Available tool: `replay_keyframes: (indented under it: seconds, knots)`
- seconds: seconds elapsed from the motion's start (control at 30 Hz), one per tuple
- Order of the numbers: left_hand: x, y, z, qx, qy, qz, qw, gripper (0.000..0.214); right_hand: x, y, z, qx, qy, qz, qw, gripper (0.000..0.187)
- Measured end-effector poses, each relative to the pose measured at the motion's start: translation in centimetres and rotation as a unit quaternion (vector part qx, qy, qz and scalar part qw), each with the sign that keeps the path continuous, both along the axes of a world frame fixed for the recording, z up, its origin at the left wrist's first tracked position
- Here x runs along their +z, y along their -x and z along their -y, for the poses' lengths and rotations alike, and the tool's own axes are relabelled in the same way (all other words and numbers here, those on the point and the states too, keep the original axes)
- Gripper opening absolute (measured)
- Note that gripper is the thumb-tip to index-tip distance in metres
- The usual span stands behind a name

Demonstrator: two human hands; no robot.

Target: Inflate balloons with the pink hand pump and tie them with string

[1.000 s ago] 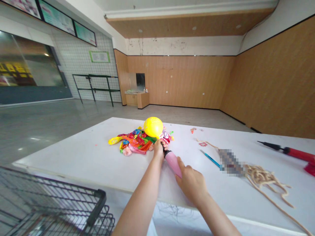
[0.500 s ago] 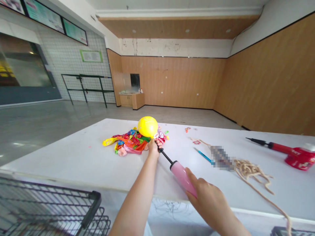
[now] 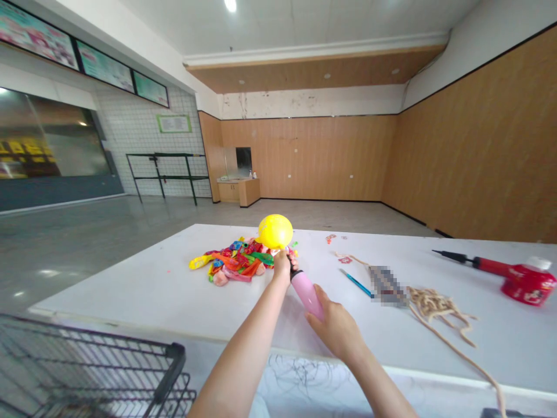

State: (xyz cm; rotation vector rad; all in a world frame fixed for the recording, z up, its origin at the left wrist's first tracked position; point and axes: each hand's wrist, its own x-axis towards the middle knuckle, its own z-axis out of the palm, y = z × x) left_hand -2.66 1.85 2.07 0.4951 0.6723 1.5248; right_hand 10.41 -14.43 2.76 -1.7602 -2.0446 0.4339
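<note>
A small, partly inflated yellow balloon [image 3: 275,231] rises above my left hand [image 3: 282,266], whose fingers are closed around its neck at the far end of a hand pump. The nozzle is hidden in those fingers. My right hand [image 3: 337,325] is wrapped round the pink barrel of the balloon pump [image 3: 307,293], near its lower end. The barrel sits close to my left hand, with its black rim nearly against the fingers. Just left of that hand lies a loose pile of flat balloons in many colours [image 3: 237,264].
On the white table [image 3: 152,284] to the right lie a blue pen-like stick [image 3: 357,283], a blurred-out item [image 3: 389,285], beige cord [image 3: 435,305], a red-and-black pump [image 3: 491,266] and a red bottle [image 3: 528,283]. A black wire cart [image 3: 165,371] stands at the front left.
My right hand has pushed the pink barrel up and forward toward my left hand; the black rod that showed between them is now out of sight. The view has tilted up slightly.
</note>
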Motion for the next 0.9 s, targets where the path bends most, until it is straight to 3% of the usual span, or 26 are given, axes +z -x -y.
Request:
replay_keyframes:
  seconds: [0.13,0.3,0.43,0.7,0.83,0.9]
  knots:
    - [0.8,-1.7,1.3,0.014,0.004,-0.025,1.0,0.011,-0.5,-3.0,2.8,0.026,0.038,-0.151,0.987,0.063]
    - [0.7,-2.0,2.7,0.009,0.028,-0.021,0.999,0.017,-2.9,-6.4,7.9,0.058,0.159,-0.327,0.93,0.062]
    - [1.0,-2.1,3.7,0.022,0.039,0.01,0.999,0.021,-3.3,-7.3,9.5,0.047,0.163,-0.399,0.901,0.062]
    - [2.1,-3.1,6.3,-0.025,-0.016,0.038,0.999,0.028,-1.5,-4.3,4.1,0.053,0.057,-0.355,0.931,0.056]
    - [1.7,-2.5,6.4,-0.017,-0.011,0.023,1.0,0.026,-1.4,-3.5,4.4,0.069,0.078,-0.33,0.938,0.056]
    - [1.6,-2.4,6.0,-0.009,0.005,0.014,1.0,0.021,-1.3,-3.7,5.4,0.054,0.062,-0.286,0.955,0.059]
